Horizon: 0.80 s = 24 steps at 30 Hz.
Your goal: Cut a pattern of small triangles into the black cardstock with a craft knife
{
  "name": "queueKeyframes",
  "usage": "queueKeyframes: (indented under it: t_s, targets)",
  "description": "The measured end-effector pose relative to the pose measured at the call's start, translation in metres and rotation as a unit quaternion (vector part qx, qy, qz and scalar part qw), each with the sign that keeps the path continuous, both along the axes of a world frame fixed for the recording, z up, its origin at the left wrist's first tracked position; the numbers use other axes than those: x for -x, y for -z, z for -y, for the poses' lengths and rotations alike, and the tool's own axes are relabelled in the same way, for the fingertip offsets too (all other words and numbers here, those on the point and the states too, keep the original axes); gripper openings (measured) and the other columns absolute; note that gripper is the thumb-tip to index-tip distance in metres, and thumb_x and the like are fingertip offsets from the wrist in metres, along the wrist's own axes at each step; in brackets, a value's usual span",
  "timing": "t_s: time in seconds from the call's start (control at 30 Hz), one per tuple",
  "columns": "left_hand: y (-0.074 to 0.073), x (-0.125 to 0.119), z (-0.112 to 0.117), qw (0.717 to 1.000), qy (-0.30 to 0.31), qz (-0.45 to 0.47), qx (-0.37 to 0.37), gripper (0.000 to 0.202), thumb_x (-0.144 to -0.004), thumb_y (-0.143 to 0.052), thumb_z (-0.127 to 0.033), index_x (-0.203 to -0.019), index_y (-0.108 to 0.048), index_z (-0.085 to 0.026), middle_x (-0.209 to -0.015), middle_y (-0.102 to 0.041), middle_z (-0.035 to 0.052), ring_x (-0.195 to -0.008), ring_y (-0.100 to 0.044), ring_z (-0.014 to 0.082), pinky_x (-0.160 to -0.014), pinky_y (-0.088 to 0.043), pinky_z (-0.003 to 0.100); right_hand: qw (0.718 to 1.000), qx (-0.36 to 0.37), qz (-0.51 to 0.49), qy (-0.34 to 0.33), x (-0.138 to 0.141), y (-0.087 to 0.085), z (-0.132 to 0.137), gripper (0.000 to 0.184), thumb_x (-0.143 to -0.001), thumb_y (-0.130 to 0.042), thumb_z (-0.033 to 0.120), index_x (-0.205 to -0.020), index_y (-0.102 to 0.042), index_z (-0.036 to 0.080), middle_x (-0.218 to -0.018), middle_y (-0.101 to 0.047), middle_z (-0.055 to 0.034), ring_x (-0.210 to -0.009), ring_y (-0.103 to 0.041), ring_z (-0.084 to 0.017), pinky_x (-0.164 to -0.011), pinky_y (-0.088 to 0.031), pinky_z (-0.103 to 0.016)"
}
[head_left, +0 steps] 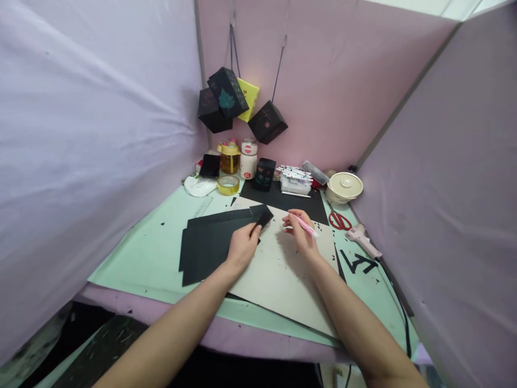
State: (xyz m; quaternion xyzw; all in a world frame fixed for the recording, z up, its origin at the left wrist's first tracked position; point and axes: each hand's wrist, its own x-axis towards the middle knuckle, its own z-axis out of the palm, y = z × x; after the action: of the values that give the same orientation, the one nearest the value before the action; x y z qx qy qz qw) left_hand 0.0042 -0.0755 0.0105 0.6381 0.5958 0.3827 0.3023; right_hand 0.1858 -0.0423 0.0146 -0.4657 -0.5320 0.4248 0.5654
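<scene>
Gap over pale board (278, 275) between left hand (243, 245) and right hand (301, 233). Small black box (265, 177) and pen-topped container (295, 184) bar the back; glue gun (364, 242) obstructs right.

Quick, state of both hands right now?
Left hand: closed, holding a small black piece.
Right hand: closed, holding a pink pen-like tool.

Forearms (345, 302) outstretched, fingers (302, 214) curled
</scene>
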Motion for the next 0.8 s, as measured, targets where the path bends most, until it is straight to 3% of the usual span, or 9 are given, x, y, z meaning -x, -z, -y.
queueKeyframes:
  t_s: [0.13,0.33,0.6,0.8]
  targets:
    - [0.014,0.006,-0.012,0.988,-0.061,0.141,0.001,0.037,-0.094,-0.060,-0.042,-0.119,-0.062,-0.014,-0.120,-0.063,0.0061,-0.105,-0.063,0.0261,-0.089,-0.055,0.043,0.996,-0.067,0.051,-0.007,0.005,0.007,0.005,0.028,-0.090,-0.058,0.043,-0.108,-0.059,0.021,-0.069,-0.063,0.0007,-0.057,-0.057,-0.014,-0.057,-0.050,-0.029]
    - [0.026,0.002,-0.019,0.950,-0.071,0.303,0.015,0.037,-0.095,-0.060,-0.040,-0.122,-0.059,-0.015,-0.122,-0.062,0.0080,-0.105,-0.063,0.0240,-0.088,-0.055,0.043,0.967,-0.193,0.153,-0.057,0.019,0.018,0.014,0.016,-0.084,-0.069,0.031,-0.098,-0.064,0.025,-0.091,-0.072,-0.0035,-0.082,-0.068,-0.020,-0.078,-0.055,-0.036]
    - [0.023,0.000,-0.016,0.930,-0.051,0.363,0.037,0.036,-0.095,-0.060,-0.038,-0.123,-0.059,-0.016,-0.123,-0.061,0.0087,-0.106,-0.063,0.0233,-0.089,-0.055,0.044,0.907,-0.320,0.272,-0.020,0.026,0.031,0.011,0.018,-0.092,-0.060,0.022,-0.109,-0.063,0.027,-0.106,-0.072,-0.0070,-0.098,-0.067,-0.024,-0.086,-0.055,-0.042]
    - [0.023,-0.001,-0.013,0.925,-0.043,0.372,0.060,0.037,-0.095,-0.061,-0.038,-0.123,-0.059,-0.016,-0.123,-0.061,0.0084,-0.106,-0.063,0.0238,-0.089,-0.055,0.044,0.863,-0.379,0.332,-0.026,0.028,0.027,0.010,0.015,-0.093,-0.054,0.017,-0.098,-0.065,0.026,-0.107,-0.073,-0.0073,-0.097,-0.066,-0.024,-0.084,-0.056,-0.041]
